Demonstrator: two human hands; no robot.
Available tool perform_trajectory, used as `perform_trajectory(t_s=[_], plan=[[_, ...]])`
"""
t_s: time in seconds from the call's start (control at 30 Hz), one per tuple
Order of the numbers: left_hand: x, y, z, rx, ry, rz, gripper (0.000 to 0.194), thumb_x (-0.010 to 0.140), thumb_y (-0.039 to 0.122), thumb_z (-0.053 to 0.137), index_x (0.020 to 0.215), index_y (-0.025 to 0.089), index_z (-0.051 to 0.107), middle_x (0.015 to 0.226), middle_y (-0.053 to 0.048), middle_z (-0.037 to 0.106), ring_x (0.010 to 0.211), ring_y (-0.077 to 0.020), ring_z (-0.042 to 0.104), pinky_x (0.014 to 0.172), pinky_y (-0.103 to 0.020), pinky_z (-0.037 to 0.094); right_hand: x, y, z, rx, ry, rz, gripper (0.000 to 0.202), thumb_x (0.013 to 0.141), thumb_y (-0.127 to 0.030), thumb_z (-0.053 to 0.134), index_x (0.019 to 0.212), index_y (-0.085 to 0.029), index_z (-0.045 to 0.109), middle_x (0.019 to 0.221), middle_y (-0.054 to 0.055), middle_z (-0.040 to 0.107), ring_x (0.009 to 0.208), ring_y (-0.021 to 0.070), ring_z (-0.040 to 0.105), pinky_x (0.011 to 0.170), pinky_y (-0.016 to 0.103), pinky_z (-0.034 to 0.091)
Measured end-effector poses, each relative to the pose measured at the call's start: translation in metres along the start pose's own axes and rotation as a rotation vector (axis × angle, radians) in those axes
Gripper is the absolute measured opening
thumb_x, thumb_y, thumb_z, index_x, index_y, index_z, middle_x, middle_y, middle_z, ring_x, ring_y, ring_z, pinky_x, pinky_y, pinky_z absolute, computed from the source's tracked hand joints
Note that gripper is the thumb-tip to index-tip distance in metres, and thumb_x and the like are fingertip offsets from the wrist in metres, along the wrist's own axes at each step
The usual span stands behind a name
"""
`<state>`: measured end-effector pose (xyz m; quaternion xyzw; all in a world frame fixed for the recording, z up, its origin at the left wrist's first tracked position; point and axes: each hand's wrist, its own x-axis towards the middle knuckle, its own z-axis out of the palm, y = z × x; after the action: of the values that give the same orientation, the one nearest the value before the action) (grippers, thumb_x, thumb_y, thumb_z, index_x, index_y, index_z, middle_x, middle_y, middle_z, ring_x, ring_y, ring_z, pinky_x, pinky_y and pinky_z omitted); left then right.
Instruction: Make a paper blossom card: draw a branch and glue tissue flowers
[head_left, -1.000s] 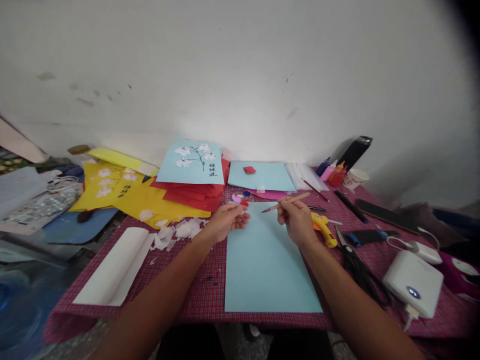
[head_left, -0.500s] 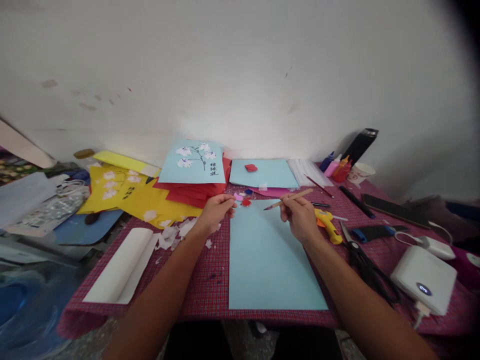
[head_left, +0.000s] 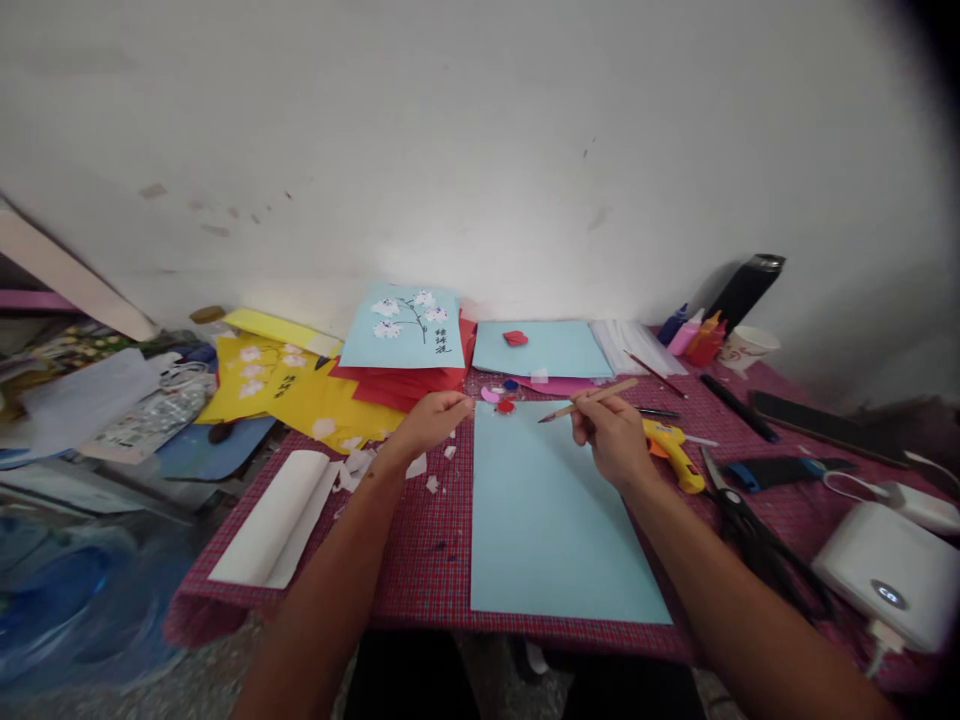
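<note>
A light blue sheet (head_left: 559,520) lies in front of me on the checked cloth. My right hand (head_left: 611,430) is closed round a thin wooden brush (head_left: 589,400), whose dark tip points left above the sheet's upper part. At the sheet's upper left corner, my left hand (head_left: 435,420) has its fingers pressed together; what they hold, if anything, is too small to make out. Small dishes with red paint (head_left: 505,407) and pink paint (head_left: 490,395) sit just beyond that corner.
Behind are a flower picture (head_left: 405,330) on red paper and a blue sheet with a red piece (head_left: 516,339). A glue gun (head_left: 679,455), scissors (head_left: 757,530), a white box (head_left: 889,575) and a black flask (head_left: 746,290) stand or lie right. Folded white paper (head_left: 277,520) lies left.
The view has shifted slightly, so the table and things appear farther right. My right hand still holds the brush above the sheet, and my left hand remains by the corner.
</note>
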<state>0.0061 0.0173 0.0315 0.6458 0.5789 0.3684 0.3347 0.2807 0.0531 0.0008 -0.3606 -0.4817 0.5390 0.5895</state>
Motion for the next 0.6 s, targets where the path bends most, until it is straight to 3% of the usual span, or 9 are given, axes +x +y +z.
perform_trajectory(t_s=[0.13,0.3,0.43,0.6], plan=[[-0.021,0.008,-0.017,0.077,0.045,0.053,0.027,0.085,0.036,0.057,0.1,0.02,0.073,0.093,-0.003,0.074,0.084,-0.0202,0.064,0.075,-0.028,0.046,-0.001,-0.002,0.001,0.018,0.005,0.001,0.016,0.076,-0.03,0.072,0.072,-0.016,0.065,0.056,-0.002,0.056,0.041,0.0086,0.046,0.037,0.022,0.033],[-0.065,-0.015,-0.032,0.428,0.13,-0.001,0.018,0.086,0.027,0.054,0.085,0.02,0.07,0.081,-0.003,0.07,0.075,-0.0192,0.061,0.069,-0.028,0.042,-0.002,-0.003,0.003,0.005,0.005,-0.017,0.016,0.077,-0.03,0.072,0.073,-0.016,0.065,0.055,-0.001,0.057,0.041,0.0089,0.046,0.036,0.022,0.032],[-0.092,-0.035,-0.027,0.605,0.114,0.021,0.015,0.084,0.027,0.057,0.091,0.021,0.069,0.094,-0.007,0.07,0.086,-0.0226,0.061,0.077,-0.031,0.042,-0.004,-0.002,0.005,-0.017,-0.01,-0.022,0.016,0.077,-0.031,0.072,0.074,-0.016,0.066,0.055,-0.001,0.057,0.041,0.0086,0.045,0.036,0.022,0.031],[-0.096,-0.038,-0.018,0.701,0.109,0.043,0.014,0.087,0.027,0.055,0.08,0.02,0.064,0.091,-0.009,0.069,0.089,-0.0251,0.06,0.082,-0.034,0.04,-0.004,0.0,0.005,-0.032,-0.023,-0.018,0.016,0.079,-0.03,0.07,0.074,-0.016,0.065,0.055,-0.002,0.057,0.041,0.0081,0.046,0.037,0.021,0.031]])
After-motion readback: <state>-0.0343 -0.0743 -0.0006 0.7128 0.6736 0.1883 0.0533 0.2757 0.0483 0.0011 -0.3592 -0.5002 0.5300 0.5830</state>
